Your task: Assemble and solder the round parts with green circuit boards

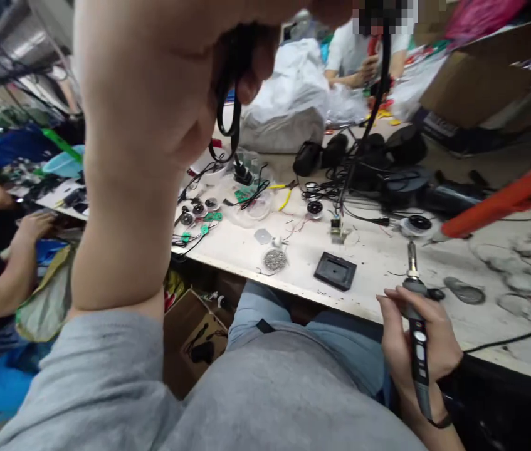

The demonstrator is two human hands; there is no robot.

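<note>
My left hand (204, 69) is raised close in front of the camera, with its forearm filling the upper left of the view. Its fingers grip a looped black cable (226, 119). At the lower right, my right hand (418, 338) is shut around a black soldering iron (415, 313), tip pointing up and away, above the white workbench (378, 263). Nearest that tip lie a black square frame (335, 270) and a brass-wool tip cleaner (275, 260). Green circuit boards (212, 216) and round black-and-white parts (315, 208) are scattered farther back, beyond both hands' reach.
Yellow-handled pliers (284, 191) and tangled black wires (340, 181) lie on the bench, with an orange tool (504, 200) at the right. A white sack (288, 106) and a seated co-worker (354, 56) are behind. Other people's arms (6, 263) are at the left. A cardboard box (194, 338) sits below the bench edge.
</note>
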